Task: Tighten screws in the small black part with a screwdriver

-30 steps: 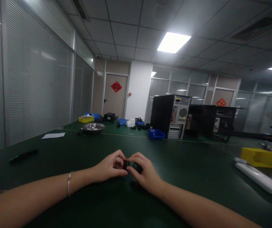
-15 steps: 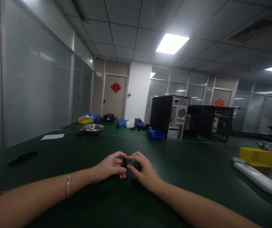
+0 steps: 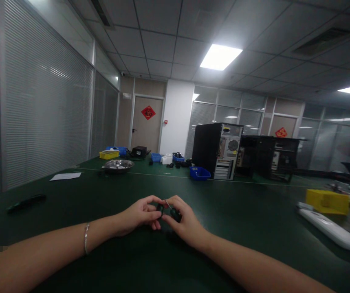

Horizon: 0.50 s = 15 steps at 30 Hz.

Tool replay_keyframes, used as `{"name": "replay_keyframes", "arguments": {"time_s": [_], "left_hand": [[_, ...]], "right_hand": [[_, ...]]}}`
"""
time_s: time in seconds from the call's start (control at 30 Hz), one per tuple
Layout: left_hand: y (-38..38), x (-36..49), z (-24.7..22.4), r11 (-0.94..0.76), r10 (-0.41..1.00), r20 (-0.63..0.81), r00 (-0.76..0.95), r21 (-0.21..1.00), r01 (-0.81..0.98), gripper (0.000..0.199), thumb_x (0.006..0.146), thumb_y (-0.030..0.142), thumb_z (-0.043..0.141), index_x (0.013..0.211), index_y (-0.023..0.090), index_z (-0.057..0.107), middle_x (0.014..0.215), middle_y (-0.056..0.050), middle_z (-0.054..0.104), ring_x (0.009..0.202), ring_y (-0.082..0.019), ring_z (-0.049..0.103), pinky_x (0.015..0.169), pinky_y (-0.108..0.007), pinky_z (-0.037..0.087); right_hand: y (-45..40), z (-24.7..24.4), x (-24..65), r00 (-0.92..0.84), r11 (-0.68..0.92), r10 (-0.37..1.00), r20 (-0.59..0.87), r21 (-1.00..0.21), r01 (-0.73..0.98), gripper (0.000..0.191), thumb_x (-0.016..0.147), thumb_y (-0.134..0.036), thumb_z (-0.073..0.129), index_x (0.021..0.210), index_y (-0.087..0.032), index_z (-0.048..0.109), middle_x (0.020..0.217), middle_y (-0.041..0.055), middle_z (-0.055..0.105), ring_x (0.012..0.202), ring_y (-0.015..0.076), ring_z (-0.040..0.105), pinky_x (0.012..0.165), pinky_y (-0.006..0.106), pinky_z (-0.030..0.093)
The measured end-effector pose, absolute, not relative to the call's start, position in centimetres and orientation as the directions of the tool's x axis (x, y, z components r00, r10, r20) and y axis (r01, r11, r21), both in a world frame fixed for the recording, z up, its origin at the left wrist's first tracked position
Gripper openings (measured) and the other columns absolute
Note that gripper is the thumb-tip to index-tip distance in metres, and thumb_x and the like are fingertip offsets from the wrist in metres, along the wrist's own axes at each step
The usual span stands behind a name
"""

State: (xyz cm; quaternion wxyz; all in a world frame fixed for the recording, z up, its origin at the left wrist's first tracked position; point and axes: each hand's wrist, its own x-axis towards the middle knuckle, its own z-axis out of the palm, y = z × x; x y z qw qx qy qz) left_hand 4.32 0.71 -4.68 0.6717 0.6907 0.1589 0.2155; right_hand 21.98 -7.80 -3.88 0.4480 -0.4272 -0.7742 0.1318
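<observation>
Both my hands meet over the dark green table [image 3: 230, 228], low in the middle of the view. My left hand [image 3: 138, 215] pinches one end of a small black part [image 3: 160, 209] between thumb and fingers. My right hand [image 3: 184, 223] grips the other black piece [image 3: 176, 215], from which a thin metal pin or wire sticks up. The two pieces touch between my fingertips. A thin bracelet sits on my left wrist. Fingers hide most of the part.
A black tool [image 3: 25, 202] lies at the left, a sheet of paper [image 3: 65, 176] and a metal bowl [image 3: 119, 164] beyond it. A computer tower [image 3: 219, 150] and blue bin [image 3: 199, 173] stand behind. At the right are a yellow bin [image 3: 327, 201] and a white long object [image 3: 333, 232].
My hands stay together on the small black part, with only slight finger shifts. The view has drifted a little, so the hands appear slightly lower.
</observation>
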Motion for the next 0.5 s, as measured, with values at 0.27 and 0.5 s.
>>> {"name": "replay_keyframes", "arguments": {"time_s": [0.27, 0.5], "left_hand": [[1.4, 3.9, -3.6, -0.012, 0.582, 0.100, 0.807, 0.993, -0.114, 0.036, 0.079, 0.029, 0.057, 0.110, 0.016, 0.046, 0.099, -0.011, 0.063, 0.071, -0.014, 0.059, 0.064, -0.028, 0.043], [9.9, 0.3, -3.1, -0.156, 0.830, 0.221, 0.511, 0.973, -0.168, 0.028, 0.077, 0.023, 0.059, 0.103, 0.011, 0.057, 0.103, -0.012, 0.062, 0.073, -0.013, 0.058, 0.067, -0.025, 0.045]], "right_hand": [[-9.2, -2.2, 21.9, -0.096, 0.479, 0.877, 0.471, -0.836, 0.267, 0.018, 0.081, -0.034, 0.056, 0.088, -0.017, 0.057, 0.073, -0.0005, 0.055, 0.044, 0.0052, 0.045, 0.040, 0.018, 0.037], [-16.8, 3.0, 19.6, -0.493, 0.243, 0.785, 0.376, -0.918, -0.314, 0.012, 0.078, -0.027, 0.060, 0.072, -0.017, 0.056, 0.074, 0.0001, 0.057, 0.045, 0.0034, 0.048, 0.038, 0.015, 0.036]]}}
